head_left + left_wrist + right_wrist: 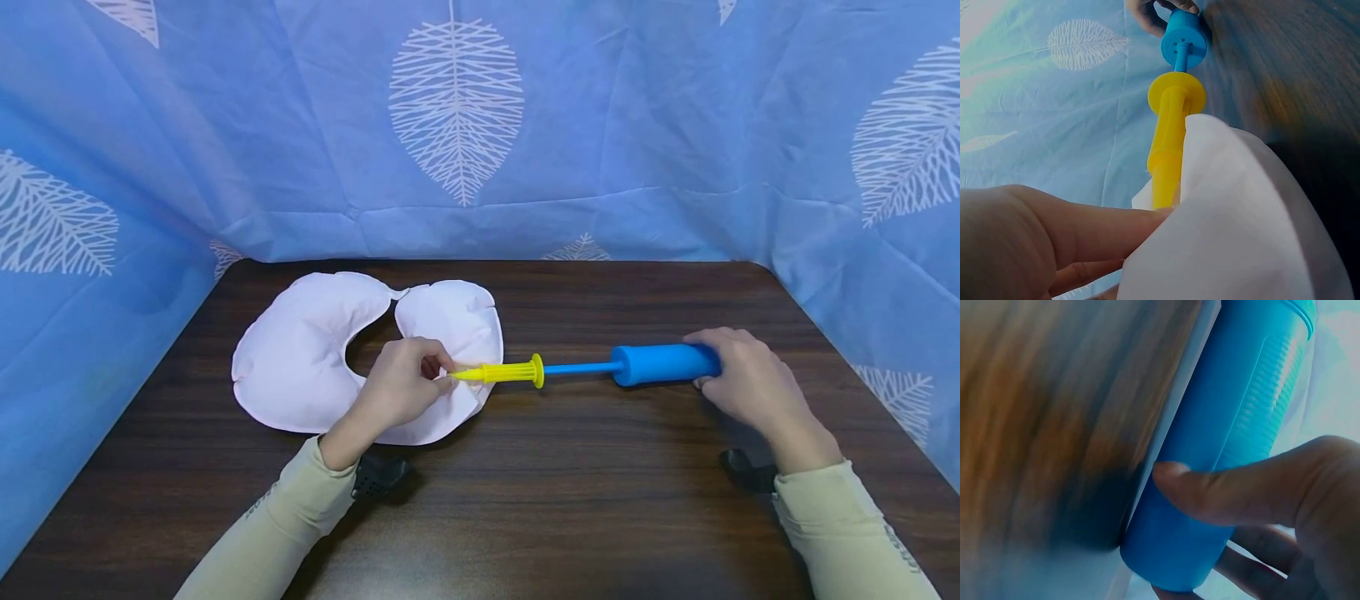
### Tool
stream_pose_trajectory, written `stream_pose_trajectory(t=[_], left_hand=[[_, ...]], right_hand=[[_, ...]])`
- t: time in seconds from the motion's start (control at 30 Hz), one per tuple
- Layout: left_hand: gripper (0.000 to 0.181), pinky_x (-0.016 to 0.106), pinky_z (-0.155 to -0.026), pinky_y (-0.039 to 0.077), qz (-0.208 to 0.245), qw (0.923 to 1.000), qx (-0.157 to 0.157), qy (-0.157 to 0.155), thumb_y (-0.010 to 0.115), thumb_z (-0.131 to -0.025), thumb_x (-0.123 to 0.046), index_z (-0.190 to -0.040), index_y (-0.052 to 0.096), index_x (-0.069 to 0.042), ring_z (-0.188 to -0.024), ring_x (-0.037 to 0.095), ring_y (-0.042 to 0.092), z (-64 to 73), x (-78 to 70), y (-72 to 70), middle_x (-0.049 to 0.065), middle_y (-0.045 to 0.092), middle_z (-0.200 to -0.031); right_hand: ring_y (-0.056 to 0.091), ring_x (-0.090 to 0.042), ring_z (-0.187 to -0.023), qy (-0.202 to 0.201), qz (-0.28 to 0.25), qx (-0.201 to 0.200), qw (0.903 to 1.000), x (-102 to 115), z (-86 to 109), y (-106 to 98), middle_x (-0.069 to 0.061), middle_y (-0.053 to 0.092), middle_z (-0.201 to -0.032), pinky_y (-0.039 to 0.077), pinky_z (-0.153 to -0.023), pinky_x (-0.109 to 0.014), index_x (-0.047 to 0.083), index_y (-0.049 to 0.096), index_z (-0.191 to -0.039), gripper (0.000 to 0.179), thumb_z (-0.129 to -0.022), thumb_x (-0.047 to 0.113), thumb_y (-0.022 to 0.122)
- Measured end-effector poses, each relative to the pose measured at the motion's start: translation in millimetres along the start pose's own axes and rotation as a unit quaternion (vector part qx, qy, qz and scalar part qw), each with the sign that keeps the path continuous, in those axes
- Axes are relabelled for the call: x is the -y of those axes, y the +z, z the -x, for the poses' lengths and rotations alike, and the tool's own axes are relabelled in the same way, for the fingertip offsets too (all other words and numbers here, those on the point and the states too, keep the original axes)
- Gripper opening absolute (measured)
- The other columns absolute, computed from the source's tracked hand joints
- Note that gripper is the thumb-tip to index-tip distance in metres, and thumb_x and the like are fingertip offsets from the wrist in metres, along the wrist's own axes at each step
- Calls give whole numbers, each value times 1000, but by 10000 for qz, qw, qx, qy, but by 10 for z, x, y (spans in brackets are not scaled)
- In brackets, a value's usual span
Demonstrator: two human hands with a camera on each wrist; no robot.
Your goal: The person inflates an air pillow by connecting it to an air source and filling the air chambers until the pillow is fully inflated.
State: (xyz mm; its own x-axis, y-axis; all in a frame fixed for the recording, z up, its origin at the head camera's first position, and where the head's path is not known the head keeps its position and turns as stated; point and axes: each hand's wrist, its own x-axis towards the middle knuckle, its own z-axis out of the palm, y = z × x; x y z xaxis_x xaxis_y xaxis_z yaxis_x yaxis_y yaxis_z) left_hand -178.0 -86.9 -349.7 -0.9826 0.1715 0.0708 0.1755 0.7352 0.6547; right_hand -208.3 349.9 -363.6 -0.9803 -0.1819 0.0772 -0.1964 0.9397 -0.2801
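Note:
A white inflatable neck pillow (296,358), U-shaped and puffed out, lies on the left of the table. My left hand (397,383) pinches it at its right lobe, where the tapered yellow nozzle (467,374) of a hand pump meets it. The nozzle's tip and any valve are hidden behind the thumb (1110,228) and white fabric. From the yellow end runs a thin blue rod (581,368), partly drawn out of the blue pump barrel (660,365). My right hand (753,387) grips the barrel's far right end, thumb (1204,490) across its side.
Everything rests on a dark wood-grain table (585,508). A blue curtain (645,108) with white leaf prints hangs behind it and along both sides. Dark wrist-worn devices (381,475) sit under both forearms.

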Motion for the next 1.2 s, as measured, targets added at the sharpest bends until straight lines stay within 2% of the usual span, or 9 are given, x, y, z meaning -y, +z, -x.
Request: stream_pose_trajectory(t=[0.17,0.37,0.47,0.57,0.9,1.2], left_hand=[[7,32,-75,50,-35,9999,-70,105,82,-89,-2,-93,81,-7,-77,19,61,0,-3,-2,6,73,-84],[7,32,-75,49,-33,10000,-71,60,82,-89,-2,-93,81,-8,-77,19,60,2,-16,-5,6,72,-85],[7,32,-75,50,-45,10000,-57,68,82,-88,-3,-93,81,-8,-77,19,60,4,-24,-4,6,73,-85],[8,32,-75,50,-34,9999,-45,97,82,-88,-3,-94,81,-8,-78,19,61,4,-30,-3,6,73,-86],[8,32,-75,50,42,9998,53,182,82,-88,-2,-93,80,-8,-78,18,61,-4,-19,-7,5,72,-84],[8,32,-76,51,27,10000,58,66,82,-89,-3,-95,80,-9,-79,19,61,16,-13,-16,5,72,-86]], right_hand=[[51,-60,-134,-182,-147,110,9997,211,14,26,-34,58,-147,44,-100,-80,2,64,-144,56,-91,8,81],[60,-49,-132,-881,-351,99,9954,529,47,63,-25,66,-142,49,-103,-72,8,67,-144,60,-88,16,88],[63,-45,-129,-1138,-311,30,9930,628,73,96,-23,68,-139,52,-102,-70,10,68,-143,59,-87,16,89],[64,-44,-127,-1197,-188,-58,9926,684,82,137,-21,69,-139,53,-100,-69,11,69,-142,57,-88,15,89],[62,-44,-130,-1106,-36,-120,9938,637,72,155,-20,67,-141,53,-96,-69,10,68,-140,53,-90,13,87],[55,-50,-133,-660,221,-103,9975,341,33,97,-26,60,-146,52,-89,-72,9,62,-143,56,-92,10,83]])
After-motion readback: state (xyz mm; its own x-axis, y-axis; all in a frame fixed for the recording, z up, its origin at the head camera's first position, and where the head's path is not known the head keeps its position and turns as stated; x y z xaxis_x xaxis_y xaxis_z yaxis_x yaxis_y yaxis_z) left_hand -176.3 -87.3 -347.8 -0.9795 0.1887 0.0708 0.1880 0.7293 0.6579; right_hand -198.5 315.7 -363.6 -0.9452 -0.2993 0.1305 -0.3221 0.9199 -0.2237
